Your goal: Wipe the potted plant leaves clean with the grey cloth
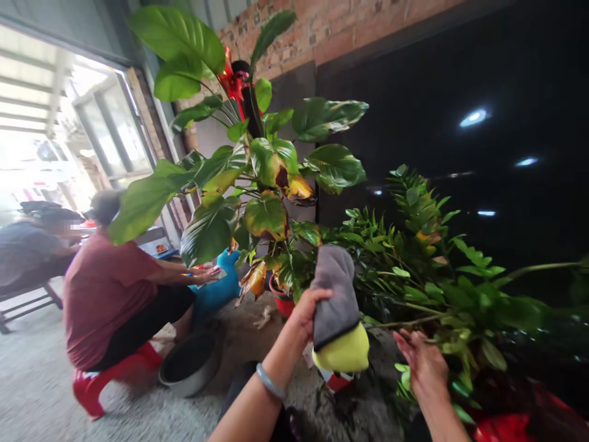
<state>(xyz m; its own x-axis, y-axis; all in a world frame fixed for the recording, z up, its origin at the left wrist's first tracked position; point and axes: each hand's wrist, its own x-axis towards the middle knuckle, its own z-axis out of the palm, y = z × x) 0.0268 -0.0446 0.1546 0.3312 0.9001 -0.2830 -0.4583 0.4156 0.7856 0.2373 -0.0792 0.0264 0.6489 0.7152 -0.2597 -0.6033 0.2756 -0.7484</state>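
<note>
Left hand (306, 314) clutches a gray-and-yellow cloth (335, 294), while right hand (422, 363) lies open, fingers loosely spread, touching a leafy plant (442, 291).

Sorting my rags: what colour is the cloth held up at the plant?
The cloth is grey, yellow at its lower end; head view.

We find the tall plant (257, 178) before the wall (322, 31), a lower plant (414, 264) to its right, the cloth (334, 294) in front. At left a person (110, 288) sits on a stool (99, 380), a basin (191, 362) on the floor (37, 380) beside.
</note>
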